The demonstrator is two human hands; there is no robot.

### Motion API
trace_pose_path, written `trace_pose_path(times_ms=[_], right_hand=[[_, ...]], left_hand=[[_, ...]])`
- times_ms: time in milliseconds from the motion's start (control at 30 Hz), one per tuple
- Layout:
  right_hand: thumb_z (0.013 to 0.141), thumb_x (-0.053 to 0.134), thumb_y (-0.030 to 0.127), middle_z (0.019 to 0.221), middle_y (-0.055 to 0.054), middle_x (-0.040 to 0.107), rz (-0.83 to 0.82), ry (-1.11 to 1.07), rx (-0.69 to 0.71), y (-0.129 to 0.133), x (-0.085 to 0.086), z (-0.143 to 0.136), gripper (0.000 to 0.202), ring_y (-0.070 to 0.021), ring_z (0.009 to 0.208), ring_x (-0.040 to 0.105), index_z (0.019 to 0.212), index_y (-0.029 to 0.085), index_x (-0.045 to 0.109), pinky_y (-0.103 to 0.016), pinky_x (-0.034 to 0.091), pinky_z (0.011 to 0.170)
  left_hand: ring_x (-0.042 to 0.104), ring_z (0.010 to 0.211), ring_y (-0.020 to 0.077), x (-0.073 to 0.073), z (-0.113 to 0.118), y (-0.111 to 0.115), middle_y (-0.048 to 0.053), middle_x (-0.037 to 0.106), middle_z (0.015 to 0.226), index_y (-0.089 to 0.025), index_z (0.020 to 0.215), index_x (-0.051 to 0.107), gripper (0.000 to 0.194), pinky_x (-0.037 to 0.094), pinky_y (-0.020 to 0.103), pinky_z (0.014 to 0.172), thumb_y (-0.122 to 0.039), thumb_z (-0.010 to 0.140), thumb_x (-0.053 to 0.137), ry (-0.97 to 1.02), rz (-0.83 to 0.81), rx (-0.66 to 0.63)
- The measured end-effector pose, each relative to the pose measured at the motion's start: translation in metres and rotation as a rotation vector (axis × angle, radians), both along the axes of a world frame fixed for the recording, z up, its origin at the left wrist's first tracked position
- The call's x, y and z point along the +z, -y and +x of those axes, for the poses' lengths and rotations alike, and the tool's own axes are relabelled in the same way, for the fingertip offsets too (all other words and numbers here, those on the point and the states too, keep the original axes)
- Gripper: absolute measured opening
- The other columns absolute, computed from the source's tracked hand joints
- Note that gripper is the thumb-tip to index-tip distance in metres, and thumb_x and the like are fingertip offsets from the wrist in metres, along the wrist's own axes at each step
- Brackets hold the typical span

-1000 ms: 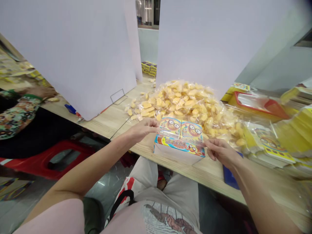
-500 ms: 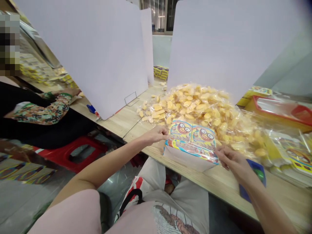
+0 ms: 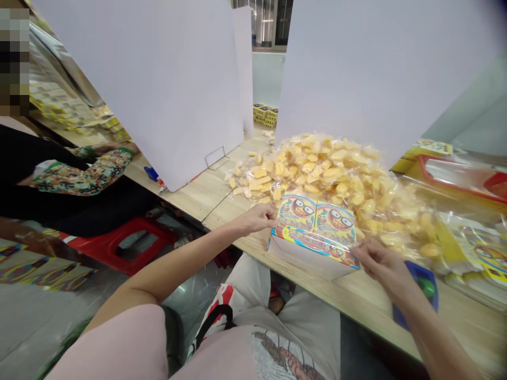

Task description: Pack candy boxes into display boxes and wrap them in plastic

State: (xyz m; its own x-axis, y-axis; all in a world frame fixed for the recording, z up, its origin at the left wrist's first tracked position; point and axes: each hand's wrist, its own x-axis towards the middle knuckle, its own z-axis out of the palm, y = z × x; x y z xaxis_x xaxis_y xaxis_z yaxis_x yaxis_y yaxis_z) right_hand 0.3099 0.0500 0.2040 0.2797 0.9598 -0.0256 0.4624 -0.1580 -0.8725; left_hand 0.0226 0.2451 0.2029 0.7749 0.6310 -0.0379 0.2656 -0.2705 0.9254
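A colourful box printed with cartoon faces in glasses stands at the table's front edge, with clear film over it. At its left side my left hand has its fingers pinched together at the upper corner. My right hand is closed in a pinch by the box's right end. What either pinch holds is too small to make out. Behind the box lies a large heap of yellow pieces in clear wrappers.
Tall white panels stand behind. On the right are a blue holder, printed packages and a red-rimmed bin. A person's patterned sleeve and a red stool are at left.
The view has shifted slightly. Both hands remain at the two ends of the box, with the right one a little farther out from its end.
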Motion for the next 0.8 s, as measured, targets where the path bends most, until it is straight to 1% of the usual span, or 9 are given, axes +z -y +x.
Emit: trace_pose_path(times_ms=[233, 400, 533, 667, 800], right_hand=[[0.082, 0.062, 0.056, 0.066, -0.001, 0.046, 0.016, 0.050, -0.001, -0.0017, 0.0019, -0.0023, 0.050, -0.0133, 0.059, 0.039, 0.051, 0.019, 0.046, -0.028, 0.030, 0.050], [0.083, 0.063, 0.054, 0.067, -0.001, 0.046, 0.008, 0.013, -0.007, -0.0018, -0.0007, 0.0000, 0.047, -0.0123, 0.056, 0.038, 0.053, 0.019, 0.049, -0.028, 0.028, 0.049], [0.083, 0.062, 0.055, 0.064, 0.000, 0.043, 0.009, 0.000, -0.011, -0.0027, 0.0037, -0.0012, 0.049, -0.0124, 0.056, 0.038, 0.052, 0.019, 0.047, -0.027, 0.028, 0.048], [0.084, 0.061, 0.055, 0.068, -0.001, 0.044, 0.024, 0.009, -0.012, -0.0048, 0.0056, -0.0013, 0.048, -0.0120, 0.058, 0.039, 0.054, 0.019, 0.048, -0.026, 0.028, 0.047], [0.084, 0.061, 0.052, 0.072, -0.001, 0.047, 0.018, -0.009, -0.008, -0.0046, 0.0000, 0.0015, 0.045, -0.0108, 0.057, 0.039, 0.057, 0.019, 0.051, -0.026, 0.028, 0.048]], left_hand=[[0.044, 0.072, 0.0138, 0.0005, 0.0003, 0.0010, 0.001, 0.050, 0.072, -0.015, 0.061, 0.053, 0.023, 0.032, 0.025, 0.062, -0.033, 0.070, 0.063, 0.010, 0.035, 0.016], [0.046, 0.072, 0.0140, -0.0030, 0.0020, -0.0014, 0.001, 0.052, 0.073, -0.015, 0.063, 0.055, 0.022, 0.034, 0.025, 0.063, -0.033, 0.071, 0.064, 0.001, 0.041, 0.011], [0.049, 0.076, 0.0159, -0.0027, 0.0040, -0.0041, 0.002, 0.056, 0.074, -0.015, 0.061, 0.057, 0.023, 0.035, 0.026, 0.065, -0.035, 0.073, 0.062, -0.037, 0.079, 0.001], [0.049, 0.075, 0.0152, -0.0018, 0.0055, -0.0062, 0.002, 0.057, 0.073, -0.014, 0.060, 0.057, 0.025, 0.035, 0.025, 0.066, -0.036, 0.073, 0.062, -0.038, 0.087, 0.005], [0.050, 0.075, 0.0153, -0.0010, 0.0053, -0.0055, 0.002, 0.057, 0.073, -0.014, 0.062, 0.059, 0.025, 0.036, 0.025, 0.066, -0.036, 0.074, 0.062, -0.071, 0.083, 0.018]])
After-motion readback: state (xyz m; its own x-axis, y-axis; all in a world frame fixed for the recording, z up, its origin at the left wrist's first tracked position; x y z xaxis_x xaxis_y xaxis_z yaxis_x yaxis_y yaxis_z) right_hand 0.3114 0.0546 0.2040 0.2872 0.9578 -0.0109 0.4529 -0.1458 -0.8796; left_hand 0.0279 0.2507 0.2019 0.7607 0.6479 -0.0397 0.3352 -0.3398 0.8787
